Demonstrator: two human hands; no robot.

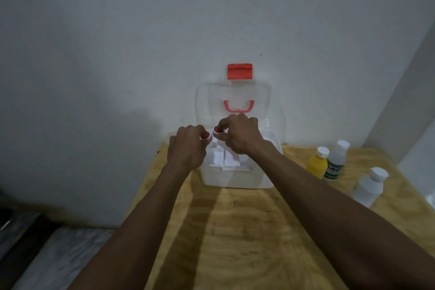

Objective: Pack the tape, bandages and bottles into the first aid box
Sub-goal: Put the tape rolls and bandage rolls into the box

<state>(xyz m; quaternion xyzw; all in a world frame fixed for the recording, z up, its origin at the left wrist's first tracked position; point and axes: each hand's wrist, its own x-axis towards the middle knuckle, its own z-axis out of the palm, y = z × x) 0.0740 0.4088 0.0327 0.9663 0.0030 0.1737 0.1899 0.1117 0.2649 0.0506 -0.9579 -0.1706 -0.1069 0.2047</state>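
A white first aid box (237, 179) stands open on the wooden table, its clear lid (273, 101) with a red latch and red handle leaning against the wall. My left hand (188, 148) holds a small roll of tape (205, 136) with a red core over the box's left rear corner. My right hand (240, 135) pinches a second tape roll (216, 132) just beside it. White items lie in the box's inner tray (226, 158). Three bottles stand to the right: a yellow bottle (317, 163), a clear green-labelled bottle (335, 162) and a white bottle (369, 186).
The table (247, 231) abuts the white wall behind the box. Its left edge drops to a dark floor and a grey ledge (58, 254). A wall corner rises at the far right behind the bottles.
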